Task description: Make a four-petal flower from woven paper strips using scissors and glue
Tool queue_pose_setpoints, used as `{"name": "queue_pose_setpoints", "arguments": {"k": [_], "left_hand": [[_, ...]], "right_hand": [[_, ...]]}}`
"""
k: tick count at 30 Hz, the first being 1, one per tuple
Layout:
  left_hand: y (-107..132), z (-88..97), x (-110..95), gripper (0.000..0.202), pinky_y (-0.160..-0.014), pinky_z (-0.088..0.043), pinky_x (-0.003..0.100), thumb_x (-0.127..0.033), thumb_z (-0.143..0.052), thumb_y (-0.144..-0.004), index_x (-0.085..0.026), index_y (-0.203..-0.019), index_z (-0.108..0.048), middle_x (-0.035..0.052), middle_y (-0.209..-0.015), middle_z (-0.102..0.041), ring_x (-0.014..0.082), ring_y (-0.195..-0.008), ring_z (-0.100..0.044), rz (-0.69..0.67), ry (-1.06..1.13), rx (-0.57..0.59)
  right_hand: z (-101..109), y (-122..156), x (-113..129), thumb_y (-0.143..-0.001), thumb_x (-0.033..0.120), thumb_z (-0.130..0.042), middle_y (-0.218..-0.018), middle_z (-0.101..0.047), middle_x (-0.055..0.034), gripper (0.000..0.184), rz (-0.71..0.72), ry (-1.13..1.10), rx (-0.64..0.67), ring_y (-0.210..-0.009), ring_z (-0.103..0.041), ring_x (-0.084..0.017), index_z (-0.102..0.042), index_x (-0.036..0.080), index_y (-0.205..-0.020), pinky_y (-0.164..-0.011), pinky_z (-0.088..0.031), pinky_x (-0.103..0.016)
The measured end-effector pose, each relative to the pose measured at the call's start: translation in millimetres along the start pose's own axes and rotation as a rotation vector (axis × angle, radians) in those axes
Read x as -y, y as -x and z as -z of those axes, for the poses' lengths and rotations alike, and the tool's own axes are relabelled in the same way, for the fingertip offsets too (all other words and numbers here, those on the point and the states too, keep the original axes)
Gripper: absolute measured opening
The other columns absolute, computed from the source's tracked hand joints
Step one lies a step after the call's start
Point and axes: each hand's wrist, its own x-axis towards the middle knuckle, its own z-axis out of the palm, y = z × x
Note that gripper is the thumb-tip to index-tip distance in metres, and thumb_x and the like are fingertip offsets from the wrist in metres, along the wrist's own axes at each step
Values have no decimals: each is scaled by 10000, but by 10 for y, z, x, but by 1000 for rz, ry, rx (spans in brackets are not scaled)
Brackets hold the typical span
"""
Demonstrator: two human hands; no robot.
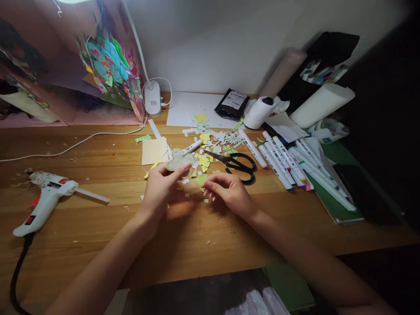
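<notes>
Between the thumb and fingers of my left hand (160,183) is a pale green paper cutout (179,161) with a wavy, cloud-like outline. My right hand (228,190) is closed in a pinch just to the right and a little lower. A small yellow-green paper scrap (201,180) shows at its fingertips; whether it is held or lies on the table behind them I cannot tell. Beyond my right hand, black-handled scissors (234,162) lie with their blades pointing left. Yellow, green and white paper scraps (205,161) are scattered around them.
On the left a white hot glue gun (49,197) lies on the wooden table (183,249). Several markers (278,162) lie at the right. A beige paper square (154,151), a power strip (152,98) and a decorated pink box (108,70) are farther back.
</notes>
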Motion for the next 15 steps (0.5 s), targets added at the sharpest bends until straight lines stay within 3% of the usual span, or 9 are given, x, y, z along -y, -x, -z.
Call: {"name": "queue_pose_setpoints", "arguments": {"k": [2, 6, 11, 15], "left_hand": [[-30, 33, -19, 297, -528, -415, 206, -385, -762, -628, -132, -766, -690, 21, -709, -666, 107, -588, -549, -6, -7, 0], [-15, 1, 6, 342, -492, -396, 211, -391, -745, -646, -133, -868, -700, 24, -694, -653, 98, -524, -502, 43, -68, 143], [49, -69, 51, 290, -529, -387, 205, -381, -726, -674, -134, -822, -704, 24, -732, -649, 105, -584, -512, -1, -170, 264], [58, -69, 59, 314, -549, -374, 213, -424, -698, -704, -136, -828, -702, 12, -680, -617, 114, -599, -501, -71, -258, 248]], "right_hand": [[31, -28, -5, -778, 380, -645, -639, -650, -2, 201, 14, -26, -49, -527, -541, -99, -703, 189, -754, -499, -461, -226], [66, -75, -5, -774, 373, -651, -749, -689, -13, 217, 67, -54, -109, -572, -559, -101, -715, 207, -898, -546, -494, -239], [72, -81, -5, -694, 303, -736, -613, -627, 26, 118, 103, 24, -161, -516, -525, -97, -682, 198, -701, -507, -449, -235], [66, -52, 14, -715, 334, -718, -559, -611, 22, 159, 85, 70, -126, -500, -531, -107, -680, 187, -667, -501, -443, -246]]}}
